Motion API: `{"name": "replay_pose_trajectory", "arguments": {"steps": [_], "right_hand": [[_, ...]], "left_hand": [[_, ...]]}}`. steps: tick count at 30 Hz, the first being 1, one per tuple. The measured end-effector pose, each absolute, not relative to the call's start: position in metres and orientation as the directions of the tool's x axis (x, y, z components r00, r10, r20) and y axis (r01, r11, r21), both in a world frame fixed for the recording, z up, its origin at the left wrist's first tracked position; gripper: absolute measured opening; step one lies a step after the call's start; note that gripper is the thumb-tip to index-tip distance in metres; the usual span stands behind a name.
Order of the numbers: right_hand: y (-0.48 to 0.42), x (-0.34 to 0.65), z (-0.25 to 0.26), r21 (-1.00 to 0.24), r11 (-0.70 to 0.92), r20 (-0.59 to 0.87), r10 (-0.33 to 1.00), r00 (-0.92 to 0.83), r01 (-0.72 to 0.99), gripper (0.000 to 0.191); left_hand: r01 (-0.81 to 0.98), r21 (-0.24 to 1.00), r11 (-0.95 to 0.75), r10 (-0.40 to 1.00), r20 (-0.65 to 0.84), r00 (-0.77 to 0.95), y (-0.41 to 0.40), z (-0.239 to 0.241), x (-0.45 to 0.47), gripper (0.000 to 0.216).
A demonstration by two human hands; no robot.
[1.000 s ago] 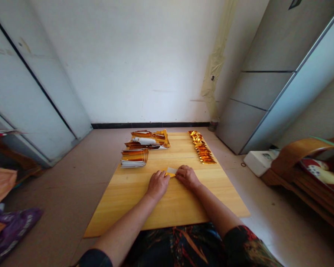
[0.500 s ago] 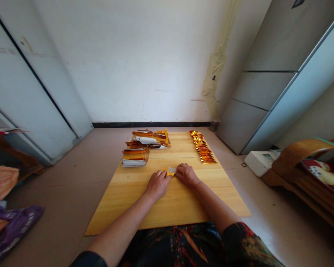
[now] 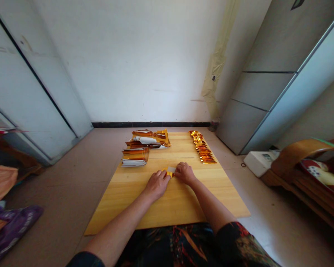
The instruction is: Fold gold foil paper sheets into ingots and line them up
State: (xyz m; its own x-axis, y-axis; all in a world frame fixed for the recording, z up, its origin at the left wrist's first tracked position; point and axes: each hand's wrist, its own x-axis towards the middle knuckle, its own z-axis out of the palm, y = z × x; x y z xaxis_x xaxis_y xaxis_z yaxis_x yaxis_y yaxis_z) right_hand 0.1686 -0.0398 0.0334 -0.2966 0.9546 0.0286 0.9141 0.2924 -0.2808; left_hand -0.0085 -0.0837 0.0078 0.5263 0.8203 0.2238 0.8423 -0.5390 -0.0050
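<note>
On the middle of the wooden board (image 3: 183, 200), a small gold foil sheet (image 3: 170, 172) with a pale inner side lies between my hands. My left hand (image 3: 158, 182) has its fingers closed on the sheet's near left part. At the right end, my right hand (image 3: 185, 172) pinches the foil, its fingertips partly hidden. Beyond my left hand sits a stack of flat gold foil sheets with white edges (image 3: 135, 156). To the far right, a row of folded shiny gold foil pieces (image 3: 204, 149) runs along the board's edge.
More gold foil sheets (image 3: 163, 136) lie at the back left, with a white roll-shaped item (image 3: 145, 140) on them. A grey refrigerator (image 3: 256, 89) and a white box (image 3: 257, 163) stand right of the board. A purple bag (image 3: 16, 230) is on the floor at left.
My right hand has shifted slightly, its wrist a little higher and further left. The foil under my fingers looks more bent at its near edge. My left hand has hardly moved.
</note>
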Motion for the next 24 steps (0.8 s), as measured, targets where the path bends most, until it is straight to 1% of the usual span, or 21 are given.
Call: {"name": "replay_pose_trajectory", "arguments": {"steps": [3, 8, 11, 15, 20, 24], "right_hand": [[-0.0395, 0.1673, 0.031, -0.259, 0.294, 0.037, 0.955, -0.295, 0.92, 0.013], [-0.0381, 0.1673, 0.0282, -0.25, 0.3, 0.026, 0.953, -0.303, 0.921, 0.013], [-0.037, 0.1675, 0.0262, -0.242, 0.306, 0.023, 0.951, -0.309, 0.921, 0.013], [-0.0363, 0.1665, 0.0253, -0.221, 0.309, 0.023, 0.95, -0.311, 0.925, 0.016], [-0.038, 0.1645, 0.0297, -0.195, 0.306, 0.006, 0.95, -0.311, 0.932, 0.018], [-0.0395, 0.1631, 0.0316, -0.189, 0.295, 0.005, 0.954, -0.3, 0.937, 0.018]], "left_hand": [[0.843, 0.003, -0.537, 0.824, 0.214, 0.524, -0.0843, 0.0108, -0.0072, 0.028], [0.847, 0.008, -0.531, 0.834, 0.179, 0.521, -0.085, 0.0136, -0.0073, 0.039], [0.851, 0.035, -0.524, 0.841, 0.18, 0.511, -0.0854, 0.0127, -0.008, 0.039], [0.848, 0.035, -0.529, 0.837, 0.187, 0.514, -0.0853, 0.0102, -0.0082, 0.039], [0.853, 0.064, -0.518, 0.846, 0.188, 0.499, -0.0855, 0.0103, -0.0069, 0.035], [0.859, 0.054, -0.509, 0.85, 0.188, 0.492, -0.0851, 0.0092, -0.006, 0.035]]}}
